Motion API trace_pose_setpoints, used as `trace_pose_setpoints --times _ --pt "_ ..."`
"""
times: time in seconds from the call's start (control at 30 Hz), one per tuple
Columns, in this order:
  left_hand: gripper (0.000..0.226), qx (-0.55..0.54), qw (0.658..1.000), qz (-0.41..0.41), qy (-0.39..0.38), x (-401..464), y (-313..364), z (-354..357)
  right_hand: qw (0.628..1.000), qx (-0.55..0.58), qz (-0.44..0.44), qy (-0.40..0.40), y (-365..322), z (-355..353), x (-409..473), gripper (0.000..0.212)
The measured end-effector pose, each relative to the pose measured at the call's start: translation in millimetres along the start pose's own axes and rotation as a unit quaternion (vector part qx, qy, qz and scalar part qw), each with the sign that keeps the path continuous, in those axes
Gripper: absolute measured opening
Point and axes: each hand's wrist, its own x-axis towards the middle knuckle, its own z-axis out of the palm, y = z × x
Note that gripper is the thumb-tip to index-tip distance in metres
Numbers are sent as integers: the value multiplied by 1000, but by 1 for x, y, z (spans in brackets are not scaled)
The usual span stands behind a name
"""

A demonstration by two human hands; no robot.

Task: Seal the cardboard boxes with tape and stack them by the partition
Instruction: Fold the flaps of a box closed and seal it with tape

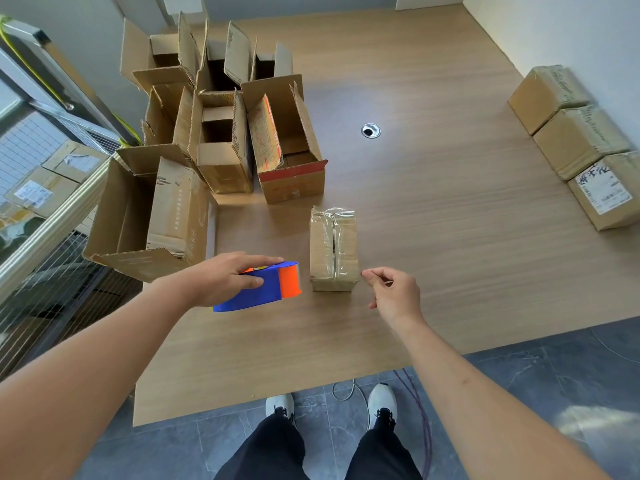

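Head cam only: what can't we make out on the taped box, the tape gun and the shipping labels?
- Taped box: far end and underside face away from the camera.
- Tape dispenser: roll covered by the left hand.
- Shipping label: print too small.
- Right hand: pinch contents unclear.

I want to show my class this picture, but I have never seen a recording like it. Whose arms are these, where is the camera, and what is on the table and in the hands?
There is no machine here. The one picture comes from a wide-angle camera worn on a person's head, looking down, so you see their own arms, legs and shoes.

The left hand grips a blue and orange tape dispenser just above the wooden table. The right hand has its fingers curled with thumb and forefinger pinched together; whether it holds a bit of tape is too small to tell.

Between the hands stands a small taped box, shiny with clear tape. At the far left are several open boxes with flaps up. Along the right edge, by the white wall, is a row of sealed boxes.
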Motion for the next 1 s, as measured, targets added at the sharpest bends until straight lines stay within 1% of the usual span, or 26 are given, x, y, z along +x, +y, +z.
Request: trace_pose_setpoints --times 0.13,0.2,0.27,0.3,0.33,0.37,0.4,0.43,0.47,0.5,0.53,0.57,0.6,0.7,0.77,0.83,1.0 --pt "51 9 1000 0 -4 9 3 -1 999 30 -7 -10 8 11 4 13" --pt "51 6 1000 4 -3 11 5 0 1000 13 -12 -17 6 14 5 14" --pt "51 2 1000 8 -4 13 7 -2 998 -55 -4 -12 1 19 11 37" --pt "51 2 1000 9 -6 13 8 -3 996 -94 6 4 -3 20 13 46" --pt "51 1 1000 10 -7 13 8 -4 991 -128 5 37 -10 23 13 50" --pt "51 -4 1000 11 -7 14 7 -4 983 -159 -25 84 -18 25 10 50" --pt "51 -10 1000 13 -5 14 7 -4 968 -194 -88 131 -26 28 7 50" --pt "51 -18 1000 15 -2 14 5 -3 945 -239 -169 147 -33 33 4 50" --pt "51 -27 1000 16 1 14 4 -2 917 -285 -249 128 -37 40 2 51" --pt "51 -35 999 16 2 13 2 -1 891 -321 -312 78 -38 48 1 54" --pt "51 -41 999 16 2 13 1 1 872 -351 -342 16 -36 56 2 58" --pt "51 -47 999 19 0 12 -1 2 859 -379 -343 -36 -31 62 3 63" --pt "52 -55 998 23 -2 11 -4 3 847 -407 -336 -65 -25 66 6 66" --pt "52 -95 995 39 -10 4 -16 6 816 -461 -345 -49 -10 70 13 69" --pt "52 -118 992 48 -18 0 -23 7 811 -462 -356 -43 -7 70 17 69" --pt "52 -112 992 57 -22 -2 -25 8 810 -459 -363 -41 -7 69 19 68" --pt "50 -100 993 59 -33 -6 -37 5 803 -479 -346 -71 -12 65 20 69"
